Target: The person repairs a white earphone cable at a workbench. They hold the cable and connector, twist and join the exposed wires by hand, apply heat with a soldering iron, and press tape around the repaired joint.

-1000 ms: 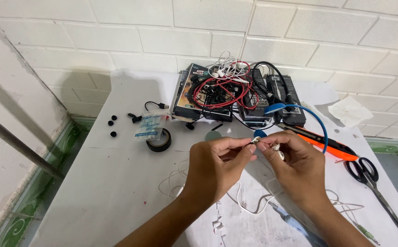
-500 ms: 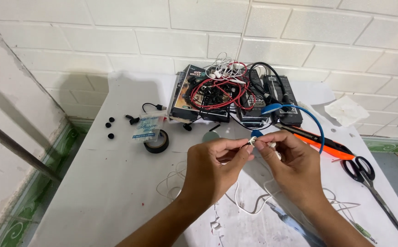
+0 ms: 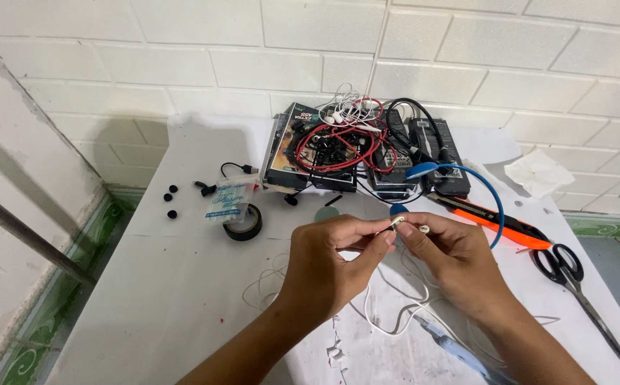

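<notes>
Over the middle of a white table [image 3: 181,285], my left hand [image 3: 335,260] and my right hand [image 3: 452,260] meet fingertip to fingertip. Between them they pinch a small white earbud [image 3: 397,223] whose thin white cable [image 3: 385,321] hangs down and loops on the table below my hands. A second white earbud tip [image 3: 424,229] shows at my right hand's fingers. Just behind my hands lies a blue headband headset [image 3: 467,189].
At the back a pile of black boxes with red, white and black cables [image 3: 352,146]. A black tape roll [image 3: 244,222] and a small plastic bag [image 3: 228,201] lie left, with black ear tips [image 3: 171,202]. Right: orange utility knife [image 3: 499,221], black scissors [image 3: 577,281], crumpled tissue [image 3: 538,173].
Both hands have stayed together on the earbud, with only small finger shifts. The view has moved slightly.
</notes>
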